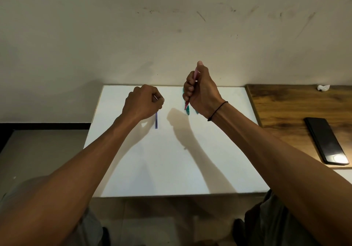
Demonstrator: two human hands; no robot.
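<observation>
My right hand (202,91) is raised above the far part of the white table (171,165) and grips a pink-red pen (190,93) upright in a fist, its tip pointing down. Behind that hand lie green pens (187,111), mostly hidden. My left hand (142,103) is curled into a fist over a blue-purple pen (156,121) that lies on the table. Only the pen's near end shows below the hand, with something thin and pale between the fingers. Whether the left hand holds the pen cannot be told.
A wooden board (285,108) adjoins the white table on the right, with a black phone (326,141) lying on it and a crumpled white scrap (323,87) at its far edge. A scuffed wall rises right behind the table. My knees show below the near edge.
</observation>
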